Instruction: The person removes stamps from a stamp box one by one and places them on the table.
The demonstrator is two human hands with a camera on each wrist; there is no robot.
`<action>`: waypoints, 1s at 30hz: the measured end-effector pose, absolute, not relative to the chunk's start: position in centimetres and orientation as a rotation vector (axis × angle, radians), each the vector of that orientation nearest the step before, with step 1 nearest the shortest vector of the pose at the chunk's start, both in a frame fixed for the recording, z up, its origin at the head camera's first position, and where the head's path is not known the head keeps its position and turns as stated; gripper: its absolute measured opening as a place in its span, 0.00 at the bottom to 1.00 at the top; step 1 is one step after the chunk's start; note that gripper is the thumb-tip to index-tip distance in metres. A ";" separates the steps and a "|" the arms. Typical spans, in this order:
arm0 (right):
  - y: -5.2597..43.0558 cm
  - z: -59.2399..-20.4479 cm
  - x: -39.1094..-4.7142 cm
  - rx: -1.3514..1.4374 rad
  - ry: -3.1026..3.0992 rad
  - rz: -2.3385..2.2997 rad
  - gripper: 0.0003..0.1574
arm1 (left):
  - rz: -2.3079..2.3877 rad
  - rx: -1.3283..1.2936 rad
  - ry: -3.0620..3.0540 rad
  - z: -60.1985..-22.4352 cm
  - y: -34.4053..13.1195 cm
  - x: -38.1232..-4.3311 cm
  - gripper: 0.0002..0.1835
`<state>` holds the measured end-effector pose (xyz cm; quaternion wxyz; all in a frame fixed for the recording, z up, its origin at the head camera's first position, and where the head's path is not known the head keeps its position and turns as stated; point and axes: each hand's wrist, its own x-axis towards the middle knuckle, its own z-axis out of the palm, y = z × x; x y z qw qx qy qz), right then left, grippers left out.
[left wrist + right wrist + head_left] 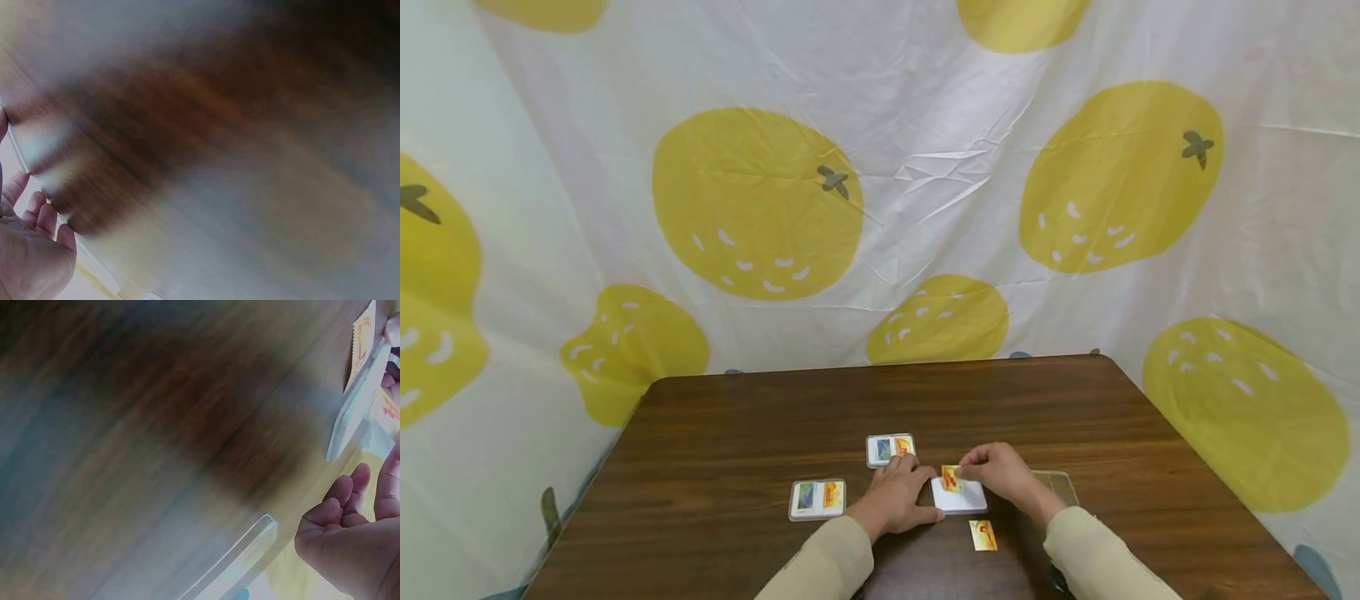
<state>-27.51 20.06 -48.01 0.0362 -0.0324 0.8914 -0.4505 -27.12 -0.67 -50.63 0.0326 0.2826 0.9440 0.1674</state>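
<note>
A small orange-and-yellow postage stamp (951, 478) is pinched between the thumb and fingers of my right hand (1006, 473), over a white card (958, 500). My left hand (895, 493) rests at the card's left side, its thumb by the near corner and its other fingers spread toward the far side. A second orange stamp (982, 535) lies on the table just in front of the card; its scalloped edge shows in the right wrist view. In the left wrist view, the left hand (34, 250) is partly cut off by the frame edge.
Two clear-edged cases, one on the left (817, 500) and one farther back (891, 450), each show a blue-green and an orange stamp. A clear flat case (1056, 483) lies partly behind the right hand. A fruit-print curtain (925, 208) hangs beyond the brown table (737, 417).
</note>
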 end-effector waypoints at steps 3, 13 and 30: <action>20.2 -47.9 -27.4 -0.101 2.720 -1.410 0.05 | 0.520 0.869 2.898 -50.4 -0.7 -27.0 0.32; 20.8 -47.5 -27.1 -0.117 2.705 -1.430 0.05 | 0.528 0.852 2.907 -50.4 -0.7 -27.0 0.30; 21.8 -47.1 -25.4 -0.238 2.580 -1.430 0.10 | 0.520 0.873 2.912 -50.3 -0.8 -27.0 0.30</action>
